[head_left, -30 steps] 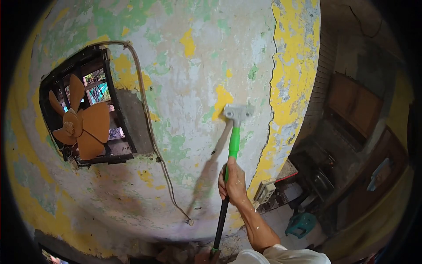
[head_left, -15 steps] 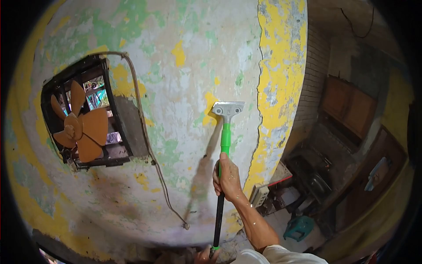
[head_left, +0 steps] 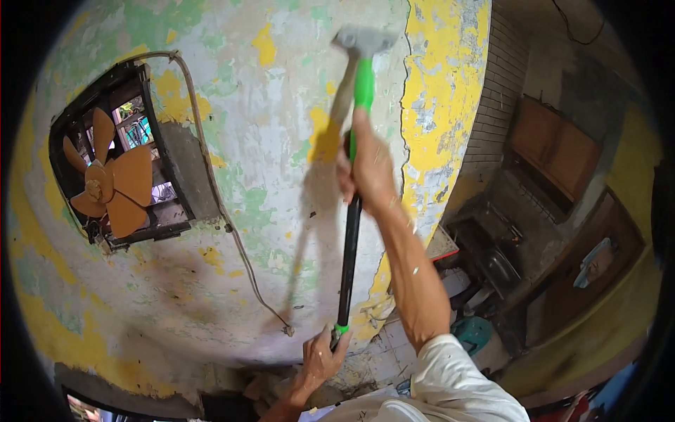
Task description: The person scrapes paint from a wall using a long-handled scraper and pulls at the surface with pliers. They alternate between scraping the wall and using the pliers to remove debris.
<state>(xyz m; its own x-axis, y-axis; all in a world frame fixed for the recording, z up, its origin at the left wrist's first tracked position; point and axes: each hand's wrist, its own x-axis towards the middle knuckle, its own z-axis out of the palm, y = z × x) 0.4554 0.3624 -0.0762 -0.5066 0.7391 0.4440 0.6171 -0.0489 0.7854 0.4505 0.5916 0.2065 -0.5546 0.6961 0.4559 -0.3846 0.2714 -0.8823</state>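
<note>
A long-handled scraper point(head_left: 348, 257) with a black shaft, green grip sections and a grey metal head stands almost upright before the wall point(head_left: 260, 204). My right hand point(head_left: 370, 165) is wrapped round its upper shaft, just below the green collar. Lower down, my left hand point(head_left: 323, 355) is closed round the bottom end, by the green ring. The blurred scraper head is high on the wall, over grey plaster left of a cracked yellow paint strip point(head_left: 439, 105). Patches of green and yellow paint cling to the plaster, and the scraper's shadow falls to its left.
An orange-bladed fan point(head_left: 105, 183) sits in a dark-framed wall opening at left. Beside it a cable point(head_left: 204, 148) runs down the wall to a small end piece. At right are a wooden cabinet point(head_left: 552, 151), a sink point(head_left: 500, 264) and a teal stool point(head_left: 471, 334).
The scraper has moved up the wall with both hands on it. My left hand has risen from the bottom edge into fuller view. The view has shifted slightly.
</note>
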